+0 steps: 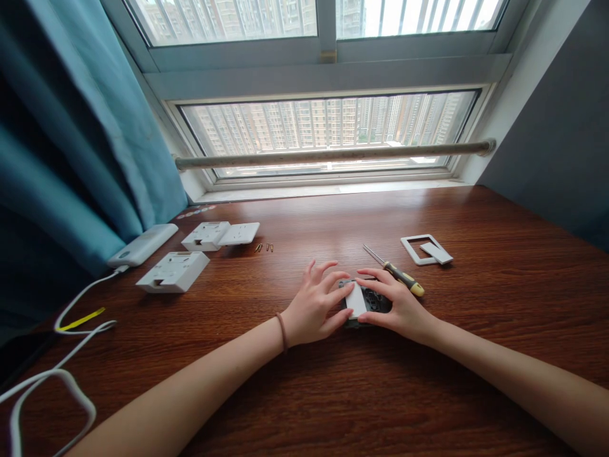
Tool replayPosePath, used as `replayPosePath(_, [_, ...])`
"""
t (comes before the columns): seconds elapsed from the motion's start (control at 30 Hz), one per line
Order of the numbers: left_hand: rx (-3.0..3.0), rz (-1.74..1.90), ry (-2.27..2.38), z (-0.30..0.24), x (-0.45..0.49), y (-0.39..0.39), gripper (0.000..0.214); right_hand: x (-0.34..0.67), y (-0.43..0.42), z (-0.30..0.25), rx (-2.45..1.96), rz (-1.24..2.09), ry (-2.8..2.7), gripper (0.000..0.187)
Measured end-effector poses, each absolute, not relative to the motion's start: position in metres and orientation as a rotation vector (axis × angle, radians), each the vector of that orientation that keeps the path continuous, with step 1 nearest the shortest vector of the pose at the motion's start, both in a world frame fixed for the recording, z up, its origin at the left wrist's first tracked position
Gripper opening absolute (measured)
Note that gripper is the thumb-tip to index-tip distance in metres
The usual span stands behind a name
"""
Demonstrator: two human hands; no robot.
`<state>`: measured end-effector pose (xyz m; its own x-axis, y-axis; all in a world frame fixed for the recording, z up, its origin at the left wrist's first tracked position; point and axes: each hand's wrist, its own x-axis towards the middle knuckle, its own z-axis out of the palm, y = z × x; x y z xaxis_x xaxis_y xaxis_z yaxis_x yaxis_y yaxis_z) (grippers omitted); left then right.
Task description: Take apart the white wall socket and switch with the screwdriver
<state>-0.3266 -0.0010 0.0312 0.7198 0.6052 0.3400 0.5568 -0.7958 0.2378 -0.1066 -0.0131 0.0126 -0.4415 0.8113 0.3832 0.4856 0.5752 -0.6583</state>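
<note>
A white switch rocker (355,301) sits on the left part of a dark wall-switch module (375,299) on the table. My left hand (318,308) grips the rocker's left side between thumb and index finger, its other fingers raised and spread. From the right, my right hand (403,308) curves over the module, with thumb and fingertips at the rocker's right edge. Parts of the module are hidden under my fingers. Just beyond my right hand lies a screwdriver (402,278) with a black and yellow handle, its shaft pointing up and left.
A white switch frame (413,254) and a loose white rocker (438,254) lie at the right. Left are white mounting boxes (174,270) (204,235), a white plate (239,233), several brass screws (264,247), a white power bank (143,244), its cable (78,298) and a yellow strip (83,319).
</note>
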Motion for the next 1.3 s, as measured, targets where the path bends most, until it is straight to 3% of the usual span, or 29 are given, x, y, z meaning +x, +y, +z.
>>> replayPosePath(0.57, [2.773,0.578,0.942,0.026,-0.328,0.003,0.04,-0.105,-0.013,0.013,-1.01,0.552,-2.169,0.056])
replayPosePath(0.7, [2.785,0.595,0.912,0.027,-0.328,0.003,0.045,-0.094,-0.007,0.028,-1.012,0.435,-2.085,0.048])
replayPosePath(0.87, [2.889,0.602,0.751,0.027,-0.327,0.0,0.036,-0.045,0.029,0.045,-1.317,0.115,-1.856,0.025])
replayPosePath(0.97, [2.914,0.611,0.717,0.026,-0.327,0.0,0.033,-0.005,0.053,0.04,-1.644,-0.078,-1.837,0.022])
replayPosePath(1.1, [2.946,0.608,0.69,0.025,-0.327,0.0,0.036,0.028,0.068,0.028,-2.0,-0.052,-1.804,0.032])
replayPosePath(1.3, [2.996,0.605,0.662,0.024,-0.328,0.0,0.038,0.03,0.069,0.021,-2.101,0.011,-1.853,0.039])
